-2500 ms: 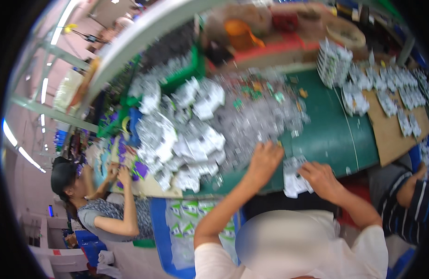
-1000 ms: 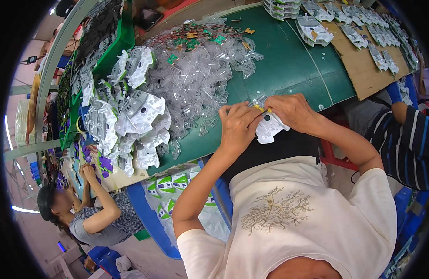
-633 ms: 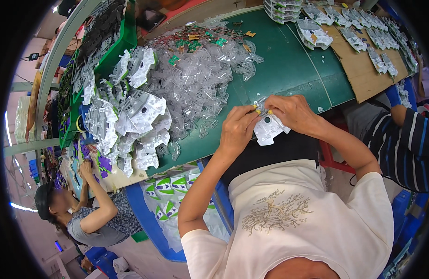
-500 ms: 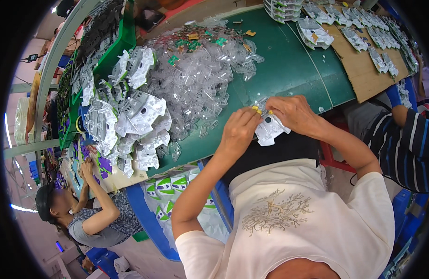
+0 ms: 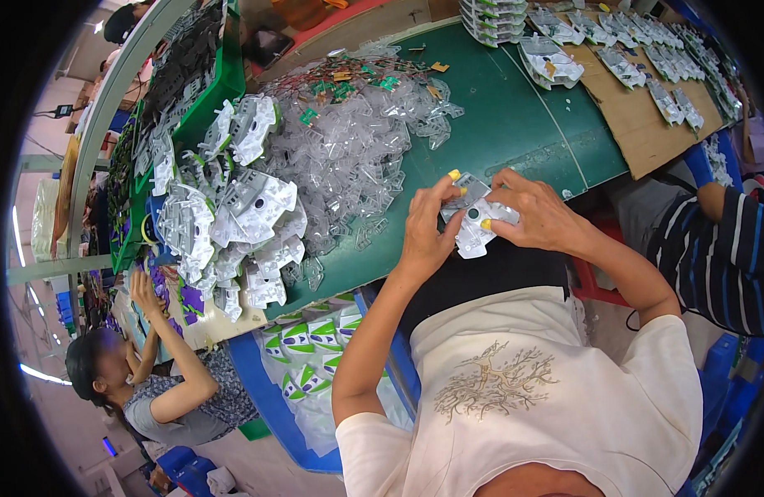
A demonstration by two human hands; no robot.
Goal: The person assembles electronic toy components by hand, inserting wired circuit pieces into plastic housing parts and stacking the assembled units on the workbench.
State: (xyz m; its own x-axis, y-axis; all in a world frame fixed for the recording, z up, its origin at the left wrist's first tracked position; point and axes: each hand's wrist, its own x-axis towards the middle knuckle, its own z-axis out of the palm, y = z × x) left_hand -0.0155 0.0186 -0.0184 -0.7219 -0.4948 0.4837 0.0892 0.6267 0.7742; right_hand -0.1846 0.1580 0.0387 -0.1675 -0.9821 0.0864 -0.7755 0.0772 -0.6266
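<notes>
Between my two hands, at the table's near edge, is a white and grey plastic housing with a round dark hole in its middle. My left hand grips its left side, thumb on the face and index finger raised along the far edge. From the right, my right hand holds it with the fingers curled over the top and the thumb near the hole. Yellow covers sit on some fingertips of both hands. Just left of my hands is a heap of clear plastic pieces.
Stacked white housings rise left of the clear heap, beside a green crate of grey parts. Small green circuit boards lie on the heap's far side. Rows of housings cover a cardboard sheet at right. A co-worker sits at left.
My left hand has opened out around the housing, its index finger lifting to the far edge. My right thumb has come lower on the housing, which shows more of its face.
</notes>
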